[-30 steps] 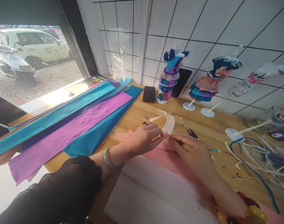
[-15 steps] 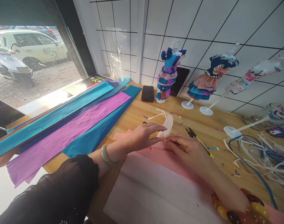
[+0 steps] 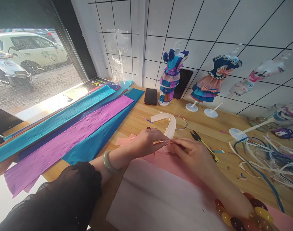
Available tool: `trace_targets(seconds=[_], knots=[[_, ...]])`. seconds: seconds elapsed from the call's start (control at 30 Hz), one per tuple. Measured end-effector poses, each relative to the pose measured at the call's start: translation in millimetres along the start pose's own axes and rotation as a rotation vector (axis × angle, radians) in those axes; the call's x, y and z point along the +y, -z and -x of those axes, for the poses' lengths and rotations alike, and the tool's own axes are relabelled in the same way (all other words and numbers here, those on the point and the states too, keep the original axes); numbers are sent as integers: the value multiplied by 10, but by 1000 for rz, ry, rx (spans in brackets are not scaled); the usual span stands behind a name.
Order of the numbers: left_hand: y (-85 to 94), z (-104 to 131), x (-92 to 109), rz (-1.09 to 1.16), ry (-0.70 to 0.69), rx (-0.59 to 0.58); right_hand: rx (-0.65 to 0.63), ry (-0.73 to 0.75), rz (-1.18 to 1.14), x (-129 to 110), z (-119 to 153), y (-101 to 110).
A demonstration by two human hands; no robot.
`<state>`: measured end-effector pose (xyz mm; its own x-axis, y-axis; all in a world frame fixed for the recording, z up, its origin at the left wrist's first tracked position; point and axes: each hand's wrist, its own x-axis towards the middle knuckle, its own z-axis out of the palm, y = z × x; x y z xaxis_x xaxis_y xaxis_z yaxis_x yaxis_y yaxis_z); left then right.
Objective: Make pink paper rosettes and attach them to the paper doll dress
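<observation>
A pale strip (image 3: pixel 171 125) curves up and back over the table from between my fingertips. My left hand (image 3: pixel 147 141) pinches its near end, thumb and fingers pressed together. From the right, my right hand (image 3: pixel 193 152) meets it, its fingertips closed on the same end. Exactly how the strip is folded there is hidden by the fingers. Pink paper (image 3: pixel 171 162) lies below both hands, with a large white sheet (image 3: pixel 146 192) nearer to me.
Blue, purple and teal paper strips (image 3: pixel 71 134) lie at the left. A phone (image 3: pixel 150 96) and dressed miniature mannequins (image 3: pixel 171 75) stand along the wall. Yellow-handled scissors (image 3: pixel 205 146) lie right of my hands, near tangled cords (image 3: pixel 269 160).
My left fingers have come down and closed at the strip's end. The strip's far part now lies wider and flatter, bending to the left. The view has shifted slightly.
</observation>
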<state>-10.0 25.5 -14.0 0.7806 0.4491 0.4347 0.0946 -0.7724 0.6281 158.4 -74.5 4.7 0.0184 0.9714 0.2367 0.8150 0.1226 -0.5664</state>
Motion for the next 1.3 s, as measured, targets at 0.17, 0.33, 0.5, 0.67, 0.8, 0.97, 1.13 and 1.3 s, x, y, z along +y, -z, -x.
trace_targets(seconds=[0.17, 0.33, 0.5, 0.67, 0.8, 0.97, 1.13, 1.3], knots=[[-25, -4, 29, -37, 69, 61, 59, -19, 8, -35, 12, -29], [-24, -6, 24, -18, 38, 29, 63, -33, -5, -44, 18, -49], [-31, -6, 11, -5, 5, 56, 37, -58, -18, -29, 15, -55], [-27, -5, 22, 18, 8, 46, 26, -80, -29, -17, 8, -61], [-19, -3, 26, 54, -2, 23, 28, -81, -36, -10, 6, -51], [-6, -14, 12, 57, -9, -3, -60, -33, -44, -9, -3, 0], [-18, -11, -13, 65, 6, 8, -61, -3, -22, -10, -11, -3], [-39, -4, -25, 43, 52, 10, -34, 50, 19, -10, -4, -31]])
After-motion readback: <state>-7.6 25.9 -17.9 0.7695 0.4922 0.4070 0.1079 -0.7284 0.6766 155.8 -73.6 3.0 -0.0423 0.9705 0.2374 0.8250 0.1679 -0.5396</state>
